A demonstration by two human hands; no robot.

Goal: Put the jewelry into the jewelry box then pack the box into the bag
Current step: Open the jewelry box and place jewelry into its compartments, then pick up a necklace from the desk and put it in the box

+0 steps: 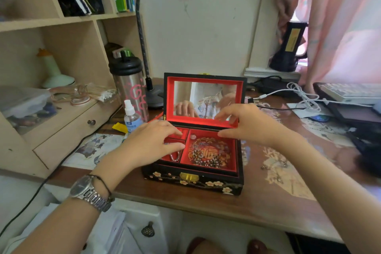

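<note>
Head view: my two hands hover over the open box (193,179), a black lacquered case with painted blossoms and a brass clasp, standing on the tabletop (257,198) in front of me. My left hand (150,144), a watch (90,194) on its wrist, lies over the small left compartments, its fingers (175,132) loosely spread and gripping nothing. My right hand (245,123) reaches over the back right edge near the raised lid (206,77), fingers apart and slightly curled, also holding nothing. The lid stands upright, its mirror (204,97) reflecting both hands. Inside the red lining, a beaded necklace (206,159) lies heaped in the large right compartment, and a short bead strand (175,155) shows in the front left one, partly under my left hand. A few small pieces (274,166) lie on the tabletop to the right of the box. A spray bottle (131,115) and a tumbler (129,84) stand behind my left hand.
</note>
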